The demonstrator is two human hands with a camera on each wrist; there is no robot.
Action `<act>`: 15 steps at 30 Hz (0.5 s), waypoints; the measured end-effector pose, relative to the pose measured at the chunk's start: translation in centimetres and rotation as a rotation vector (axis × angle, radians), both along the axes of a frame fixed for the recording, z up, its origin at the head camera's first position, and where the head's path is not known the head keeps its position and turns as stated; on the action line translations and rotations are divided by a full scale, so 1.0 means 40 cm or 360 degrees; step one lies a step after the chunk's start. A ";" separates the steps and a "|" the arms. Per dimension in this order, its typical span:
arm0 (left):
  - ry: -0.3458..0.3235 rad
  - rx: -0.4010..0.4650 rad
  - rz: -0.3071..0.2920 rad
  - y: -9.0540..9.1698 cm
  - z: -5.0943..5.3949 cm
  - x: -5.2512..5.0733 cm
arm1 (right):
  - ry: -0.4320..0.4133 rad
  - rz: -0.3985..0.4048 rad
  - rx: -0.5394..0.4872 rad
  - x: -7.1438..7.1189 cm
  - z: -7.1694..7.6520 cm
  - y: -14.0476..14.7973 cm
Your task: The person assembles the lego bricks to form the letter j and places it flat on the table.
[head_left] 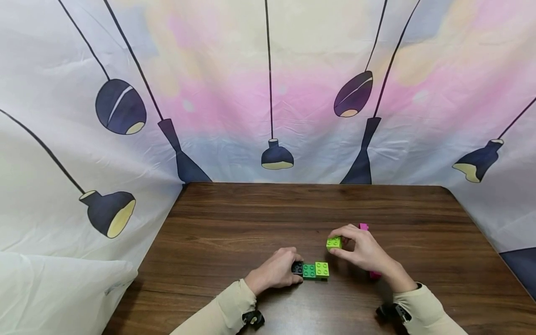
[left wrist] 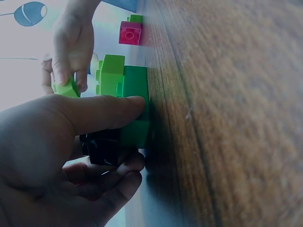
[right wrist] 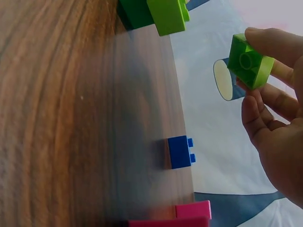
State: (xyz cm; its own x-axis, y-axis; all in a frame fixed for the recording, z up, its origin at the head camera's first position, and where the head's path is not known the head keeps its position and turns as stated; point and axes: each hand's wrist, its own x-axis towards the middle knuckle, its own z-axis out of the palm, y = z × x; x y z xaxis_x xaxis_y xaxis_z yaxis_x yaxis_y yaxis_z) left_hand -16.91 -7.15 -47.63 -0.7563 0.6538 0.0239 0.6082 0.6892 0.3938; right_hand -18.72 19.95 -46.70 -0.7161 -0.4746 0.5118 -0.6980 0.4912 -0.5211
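My left hand (head_left: 276, 268) grips the near end of a joined block of toy building bricks, its thumb along one side and fingers on the other. The block has a black brick (left wrist: 102, 149) and a lime brick (head_left: 322, 269) on top of a darker green brick (head_left: 309, 271). To its right, my right hand (head_left: 362, 249) pinches a loose lime brick (head_left: 333, 243) between thumb and fingers, above the table. The right wrist view shows this brick's hollow underside (right wrist: 247, 61). It is apart from the block.
A blue brick (right wrist: 180, 152) stands on the wooden table (head_left: 251, 209), hidden in the head view. Pink bricks (head_left: 363, 226) lie partly behind my right hand. A green brick (left wrist: 136, 18) shows beyond a pink one in the left wrist view. Printed cloth (head_left: 226, 93) hangs behind the table.
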 end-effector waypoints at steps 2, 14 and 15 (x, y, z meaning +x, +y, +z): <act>0.0003 0.0008 -0.0002 0.000 0.000 0.000 | -0.0001 -0.0002 0.0006 0.002 -0.001 -0.005; -0.0003 0.0007 -0.0001 -0.001 -0.001 0.001 | 0.0010 0.0017 0.0119 0.023 -0.003 -0.029; -0.0005 0.0007 -0.0002 -0.001 -0.001 0.001 | 0.0016 0.0020 0.0122 0.024 -0.005 -0.030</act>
State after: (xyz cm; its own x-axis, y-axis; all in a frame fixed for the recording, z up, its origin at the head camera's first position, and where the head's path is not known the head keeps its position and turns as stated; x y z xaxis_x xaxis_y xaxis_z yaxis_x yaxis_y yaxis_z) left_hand -16.89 -7.17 -47.65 -0.7557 0.6545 0.0244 0.6077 0.6868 0.3988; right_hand -17.77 18.73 -46.90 -0.7047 -0.5216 0.4809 -0.7095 0.5204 -0.4752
